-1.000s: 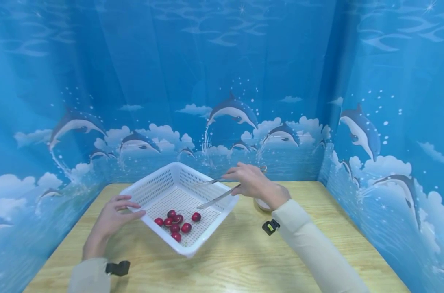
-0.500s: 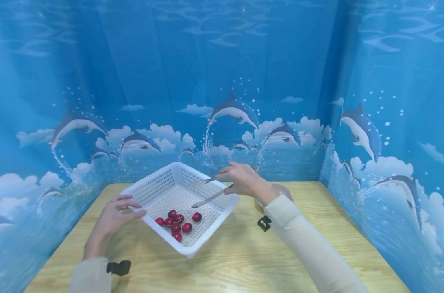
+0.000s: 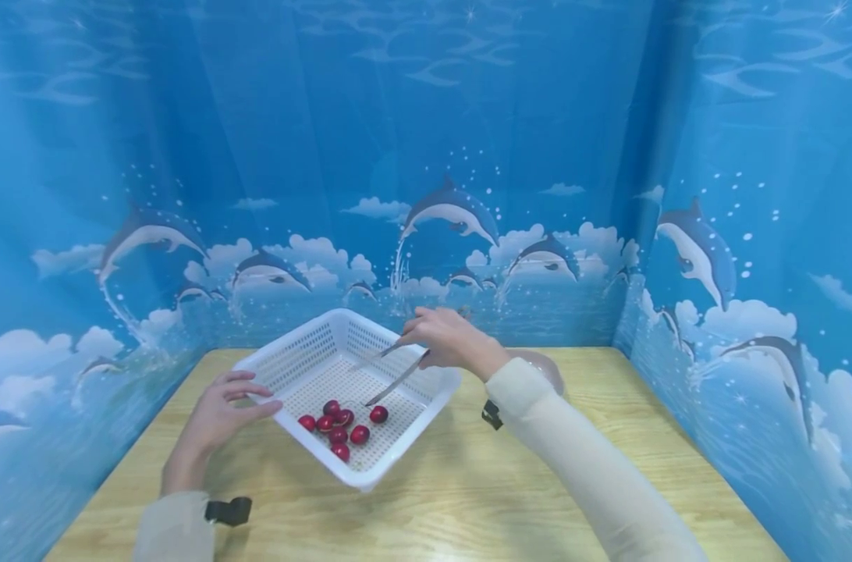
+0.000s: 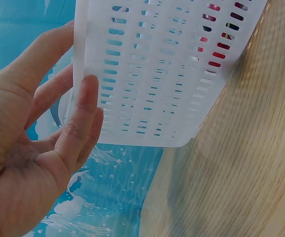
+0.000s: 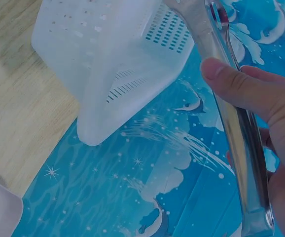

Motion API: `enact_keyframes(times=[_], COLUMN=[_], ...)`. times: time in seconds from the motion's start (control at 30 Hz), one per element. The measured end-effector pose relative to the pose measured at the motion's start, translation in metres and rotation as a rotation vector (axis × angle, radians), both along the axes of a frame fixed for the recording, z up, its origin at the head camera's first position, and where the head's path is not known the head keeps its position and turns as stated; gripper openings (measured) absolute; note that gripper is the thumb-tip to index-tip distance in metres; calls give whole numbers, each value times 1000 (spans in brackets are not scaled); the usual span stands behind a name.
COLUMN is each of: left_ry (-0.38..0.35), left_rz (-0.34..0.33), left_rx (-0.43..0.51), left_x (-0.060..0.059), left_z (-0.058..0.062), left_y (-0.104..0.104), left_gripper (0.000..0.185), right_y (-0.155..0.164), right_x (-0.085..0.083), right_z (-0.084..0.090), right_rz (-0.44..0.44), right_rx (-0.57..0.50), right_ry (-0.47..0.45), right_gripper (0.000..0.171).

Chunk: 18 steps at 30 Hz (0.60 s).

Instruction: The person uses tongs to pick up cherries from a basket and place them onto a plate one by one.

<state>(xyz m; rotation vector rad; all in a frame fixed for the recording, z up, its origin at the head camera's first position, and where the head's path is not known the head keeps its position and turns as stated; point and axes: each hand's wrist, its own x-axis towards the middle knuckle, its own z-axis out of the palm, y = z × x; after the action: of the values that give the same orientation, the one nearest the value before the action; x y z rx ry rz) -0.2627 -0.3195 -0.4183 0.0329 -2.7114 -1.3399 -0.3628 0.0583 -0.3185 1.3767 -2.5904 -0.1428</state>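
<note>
Steadily Now: Tongs Over the Cherries

Right hand point(image 3: 449, 341) holds a pair of metal tongs point(image 3: 391, 373), fingers curled round the handles, with the two blades a little apart and pointing down toward 7 o'clock into the white basket point(image 3: 294, 362). The lower tip hangs just beside the cherry point(image 3: 378, 414) that lies at the 3 o'clock edge of the cluster of cherries point(image 3: 333, 431); whether it touches, I cannot tell. Left hand point(image 3: 220, 413) pinches the basket's rim at 9 o'clock, thumb outside and fingers along the perforated wall, so its grip is on the basket.

The basket sits cornerwise on the wooden desk point(image 3: 454, 492), the fruit gathered near its 6 o'clock corner. To my eye, picking well calls for straddling that outlying cherry with both blades, closing gently so the round skin does not squirt away, while the left hand keeps the basket from sliding.
</note>
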Motion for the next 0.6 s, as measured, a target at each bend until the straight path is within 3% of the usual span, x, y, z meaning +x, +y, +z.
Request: enact_keyframes(times=[0.6], left_ry=[15], left_rz=[1], left_rx=[-6], left_x=[0], left_z=[0], left_y=[0], left_gripper=[56], right_y=[-38], right_x=[-1], right_z=[-8], right_rz=[-41], right_rx=[317], right_ry=[66], right_gripper=[41])
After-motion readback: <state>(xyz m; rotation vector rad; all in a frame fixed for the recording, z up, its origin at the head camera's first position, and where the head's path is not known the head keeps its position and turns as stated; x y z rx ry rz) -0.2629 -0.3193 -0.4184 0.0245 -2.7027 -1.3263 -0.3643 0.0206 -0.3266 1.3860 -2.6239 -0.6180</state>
